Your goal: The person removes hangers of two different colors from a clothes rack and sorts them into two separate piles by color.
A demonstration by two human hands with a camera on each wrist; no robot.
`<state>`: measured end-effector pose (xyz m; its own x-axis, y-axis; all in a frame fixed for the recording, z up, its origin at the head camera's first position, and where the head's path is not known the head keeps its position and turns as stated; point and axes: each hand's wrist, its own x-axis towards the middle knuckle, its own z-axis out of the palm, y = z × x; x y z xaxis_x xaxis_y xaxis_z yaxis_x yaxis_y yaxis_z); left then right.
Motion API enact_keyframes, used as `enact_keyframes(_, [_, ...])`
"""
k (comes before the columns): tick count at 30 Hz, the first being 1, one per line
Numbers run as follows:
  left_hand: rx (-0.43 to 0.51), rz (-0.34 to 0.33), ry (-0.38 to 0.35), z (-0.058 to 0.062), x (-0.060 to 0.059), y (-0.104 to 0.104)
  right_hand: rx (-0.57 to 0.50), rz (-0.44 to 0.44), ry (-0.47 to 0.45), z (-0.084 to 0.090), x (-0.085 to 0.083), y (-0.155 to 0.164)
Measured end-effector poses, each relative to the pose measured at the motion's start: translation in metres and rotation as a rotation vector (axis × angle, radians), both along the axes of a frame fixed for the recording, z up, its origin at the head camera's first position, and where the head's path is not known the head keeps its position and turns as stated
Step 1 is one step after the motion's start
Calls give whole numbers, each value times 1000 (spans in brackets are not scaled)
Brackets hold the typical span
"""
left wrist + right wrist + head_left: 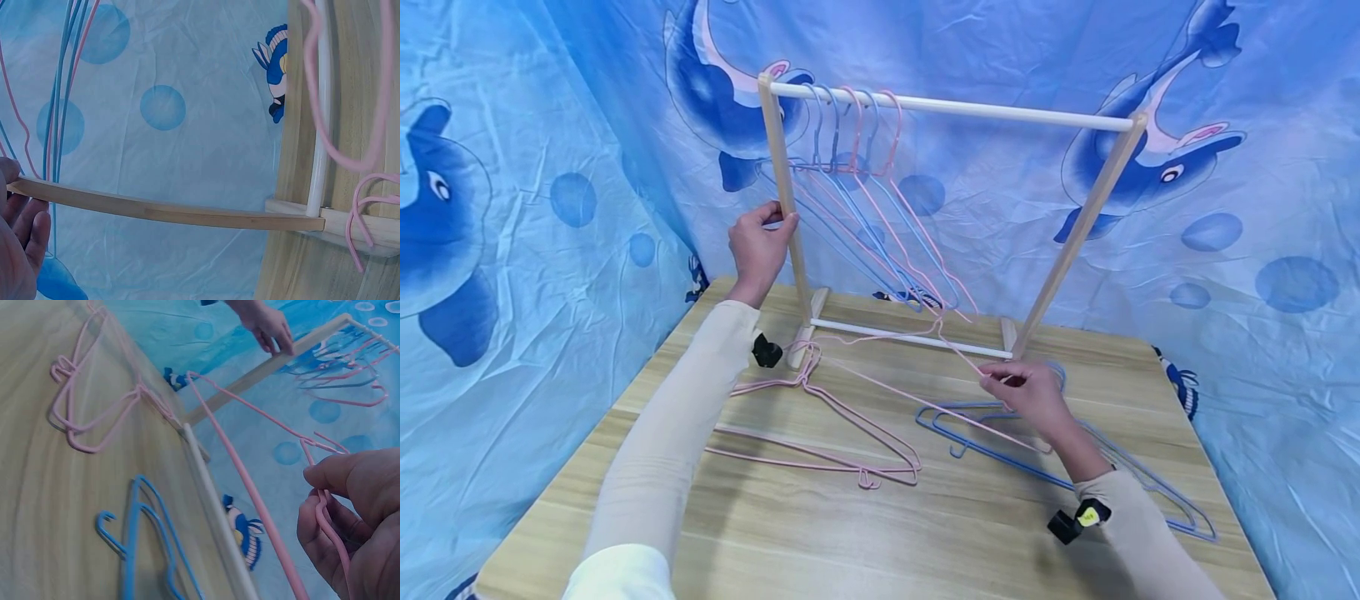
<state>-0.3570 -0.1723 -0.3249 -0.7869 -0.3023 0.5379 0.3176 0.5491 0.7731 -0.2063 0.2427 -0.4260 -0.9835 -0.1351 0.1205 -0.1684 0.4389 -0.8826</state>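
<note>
Left hand (760, 246): I see it raised, fingers curled round the rack's (951, 106) left post.
Right hand (1028, 392): low over the table (880, 533), fingertips pinching a pink hanger (925, 406).

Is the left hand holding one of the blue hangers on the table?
No, the left hand grips the rack's wooden upright, while the blue hangers lie on the table near the right hand.

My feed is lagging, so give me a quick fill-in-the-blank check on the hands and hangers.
1. The left hand grips the rack's wooden ____.
2. The right hand pinches a ____ hanger.
3. The blue hangers on the table lie nearest the ____ hand.
4. The rail carries ____ hangers.

Missing words: post; pink; right; five
</note>
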Motion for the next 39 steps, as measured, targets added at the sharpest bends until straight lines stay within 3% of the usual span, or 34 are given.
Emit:
enact_keyframes(15, [-10,13,-4,-1,-1,-1,-182,135,-57,-41,-3,-59])
enact_keyframes(39, [7,-4,1,0,-1,0,-302,139,-197,-80,-7,-161])
